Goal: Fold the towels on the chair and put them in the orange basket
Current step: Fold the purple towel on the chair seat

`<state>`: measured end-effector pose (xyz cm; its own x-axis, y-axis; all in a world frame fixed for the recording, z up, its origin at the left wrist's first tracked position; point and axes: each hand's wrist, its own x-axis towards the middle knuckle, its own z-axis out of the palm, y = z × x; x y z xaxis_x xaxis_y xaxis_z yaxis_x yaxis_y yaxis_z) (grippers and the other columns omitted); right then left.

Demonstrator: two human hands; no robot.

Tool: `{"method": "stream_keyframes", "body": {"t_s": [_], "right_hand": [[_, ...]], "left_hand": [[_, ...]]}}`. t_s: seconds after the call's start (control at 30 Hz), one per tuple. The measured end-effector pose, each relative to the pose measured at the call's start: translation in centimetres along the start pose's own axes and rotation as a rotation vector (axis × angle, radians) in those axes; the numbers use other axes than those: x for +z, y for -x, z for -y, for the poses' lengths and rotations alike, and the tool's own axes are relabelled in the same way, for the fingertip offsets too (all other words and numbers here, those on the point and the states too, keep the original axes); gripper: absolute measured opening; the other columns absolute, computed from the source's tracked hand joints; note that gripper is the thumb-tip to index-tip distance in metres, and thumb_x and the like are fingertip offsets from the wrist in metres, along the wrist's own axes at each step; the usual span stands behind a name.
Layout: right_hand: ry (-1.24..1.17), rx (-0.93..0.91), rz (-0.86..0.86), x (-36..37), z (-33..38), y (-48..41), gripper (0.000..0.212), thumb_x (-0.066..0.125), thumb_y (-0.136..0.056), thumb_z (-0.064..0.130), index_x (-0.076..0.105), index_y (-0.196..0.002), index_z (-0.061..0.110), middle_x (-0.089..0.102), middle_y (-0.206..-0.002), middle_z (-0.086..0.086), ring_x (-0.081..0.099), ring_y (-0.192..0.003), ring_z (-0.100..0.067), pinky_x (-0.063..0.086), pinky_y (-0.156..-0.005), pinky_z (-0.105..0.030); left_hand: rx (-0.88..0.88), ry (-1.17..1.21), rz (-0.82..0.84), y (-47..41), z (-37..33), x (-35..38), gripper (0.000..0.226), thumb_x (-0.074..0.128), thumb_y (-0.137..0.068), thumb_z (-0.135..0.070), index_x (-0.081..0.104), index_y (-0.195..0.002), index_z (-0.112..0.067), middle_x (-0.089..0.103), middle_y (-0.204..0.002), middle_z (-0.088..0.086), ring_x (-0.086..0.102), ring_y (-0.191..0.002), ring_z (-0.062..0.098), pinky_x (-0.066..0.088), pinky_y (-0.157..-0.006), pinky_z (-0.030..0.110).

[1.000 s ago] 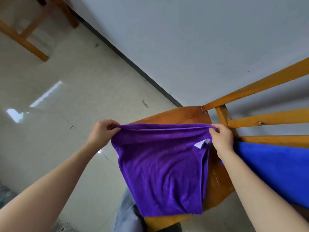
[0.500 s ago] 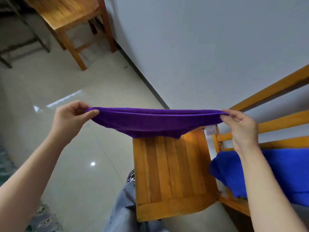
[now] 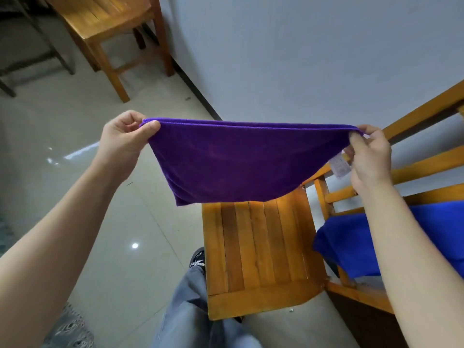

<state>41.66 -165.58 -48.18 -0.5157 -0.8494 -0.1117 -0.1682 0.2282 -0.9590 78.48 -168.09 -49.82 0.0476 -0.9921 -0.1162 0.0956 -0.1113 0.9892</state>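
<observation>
A purple towel [image 3: 236, 162] hangs doubled over in the air above the wooden chair seat [image 3: 258, 249]. My left hand [image 3: 123, 139] pinches its top left corner. My right hand [image 3: 369, 154] pinches the top right corner, where a white label [image 3: 339, 165] dangles. The towel is stretched taut between both hands and its lower edge sags toward the seat. A blue towel [image 3: 351, 239] lies draped on the chair frame at the right, partly hidden by my right forearm. No orange basket is in view.
A second wooden chair [image 3: 113, 23] stands at the top left by the white wall [image 3: 301, 51]. The floor is pale glossy tile. My grey trouser leg [image 3: 185, 310] and shoe are beside the seat. A patterned rug edge [image 3: 67, 330] lies at the bottom left.
The towel was lifted off the chair seat and pulled wide between both hands. It now hangs lower and flatter than half a second ago, and the seat is bare.
</observation>
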Motion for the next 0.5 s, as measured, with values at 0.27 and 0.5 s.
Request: {"method": "stream_keyframes", "body": {"t_s": [0.27, 0.5], "right_hand": [[-0.190, 0.037, 0.036, -0.1, 3.0, -1.2, 0.019, 0.045, -0.096, 0.011, 0.047, -0.103, 0.029, 0.058, -0.102, 0.001, 0.060, -0.094, -0.014, 0.053, -0.081, -0.025], [-0.076, 0.199, -0.091, -2.7, -1.8, 4.2, 0.025, 0.045, -0.092, 0.003, 0.053, -0.080, 0.024, 0.056, -0.078, 0.000, 0.056, -0.073, -0.012, 0.046, -0.058, -0.022]], "left_hand": [[0.034, 0.115, 0.060, -1.8, -2.8, 1.9, 0.027, 0.051, -0.092, -0.007, 0.043, -0.069, -0.019, 0.061, -0.057, -0.011, 0.056, -0.057, 0.003, 0.048, -0.056, 0.018], [-0.196, 0.090, 0.127, 3.0, 1.9, 0.7, 0.021, 0.079, -0.056, -0.031, 0.060, -0.053, -0.023, 0.056, -0.050, -0.010, 0.051, -0.046, 0.001, 0.045, -0.048, 0.015]]}}
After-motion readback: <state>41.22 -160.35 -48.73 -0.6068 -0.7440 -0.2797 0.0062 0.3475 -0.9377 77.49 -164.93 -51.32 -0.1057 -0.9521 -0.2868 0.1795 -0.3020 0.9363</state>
